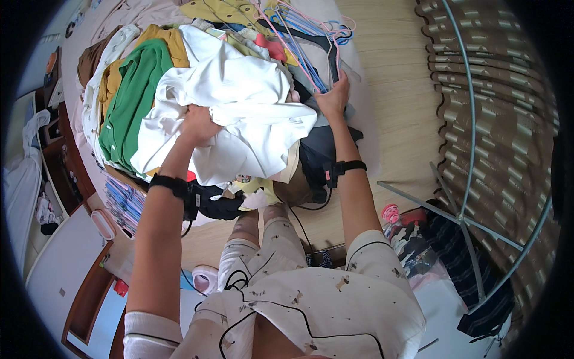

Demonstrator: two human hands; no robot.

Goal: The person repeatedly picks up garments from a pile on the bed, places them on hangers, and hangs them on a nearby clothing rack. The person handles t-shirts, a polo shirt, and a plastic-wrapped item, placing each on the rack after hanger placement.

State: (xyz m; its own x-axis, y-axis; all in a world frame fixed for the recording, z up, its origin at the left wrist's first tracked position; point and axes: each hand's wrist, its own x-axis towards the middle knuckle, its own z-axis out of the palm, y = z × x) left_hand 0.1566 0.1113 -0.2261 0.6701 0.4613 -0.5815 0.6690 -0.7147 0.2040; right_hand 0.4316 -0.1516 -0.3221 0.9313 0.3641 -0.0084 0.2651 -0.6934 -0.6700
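Observation:
My left hand (pixel 200 124) grips a white garment (pixel 242 83) that lies spread and crumpled over a pile of clothes on the bed. Its fingertips are hidden in the white cloth. At the right side of the pile, my right hand (pixel 333 96) is closed on clothes hangers (pixel 299 49), among them pink, blue and black ones. Left of the white garment lies a green buttoned garment (pixel 136 96), with mustard-yellow cloth (pixel 167 42) behind it. Dark clothing (pixel 320 146) lies below my right hand.
Many hangers (pixel 121 204) are stacked at the bed's lower left edge. Metal rack bars (pixel 461 219) stand before a patterned curtain (pixel 497 134) on the right. Black cables (pixel 301 229) hang from both forearm straps. Bagged clothes (pixel 412 251) and a pink slipper (pixel 205 279) are on the floor.

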